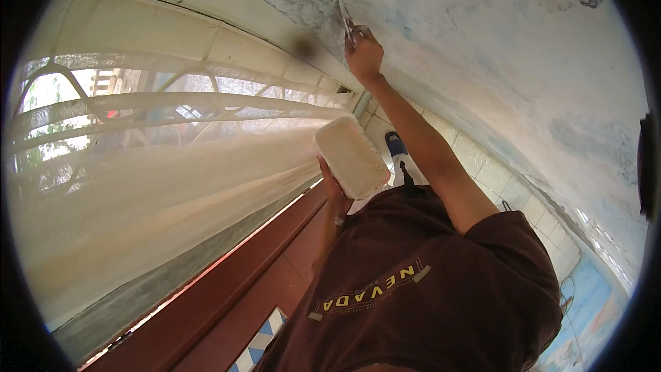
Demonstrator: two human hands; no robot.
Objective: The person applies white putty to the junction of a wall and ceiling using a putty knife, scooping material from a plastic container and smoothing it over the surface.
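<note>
Scraper blade (343,15) mostly hidden by right hand (363,52), handle not visible. Left hand (332,189) largely covered by the white tray (351,157) it holds; fingers under it unseen. Tray contents can't tell, too washed out. Shirt (427,289) cut off at lower edge. Street beyond netting (158,165) blurred.

Scraper (344,19) against wall (496,41) above; tray (351,157) below it; curtain (158,186) at left
</note>
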